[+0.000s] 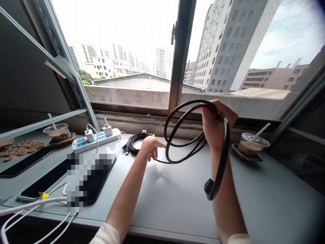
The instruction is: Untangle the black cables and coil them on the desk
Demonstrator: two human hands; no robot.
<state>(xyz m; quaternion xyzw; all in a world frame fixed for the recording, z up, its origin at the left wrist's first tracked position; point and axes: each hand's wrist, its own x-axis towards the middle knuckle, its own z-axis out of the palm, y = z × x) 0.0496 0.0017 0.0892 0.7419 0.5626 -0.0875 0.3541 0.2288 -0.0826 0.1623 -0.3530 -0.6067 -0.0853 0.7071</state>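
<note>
White cables [33, 204]: lie at the near left edge of the table [177, 196].
Plug end [209, 187]: hangs free under the right wrist, above the table, not wound in.
Left hand [149, 145]: fingers loosely bent, forefinger stretched out to the lower side of the loops.
Right hand [215, 123]: raised, fingers closed around the top of the black cable [225, 149].
Progress: about two wide loops are made in the air; the tail is loose.
Behind: coiled bundle [134, 144], power strip [96, 139], cup [251, 144] near the window.
</note>
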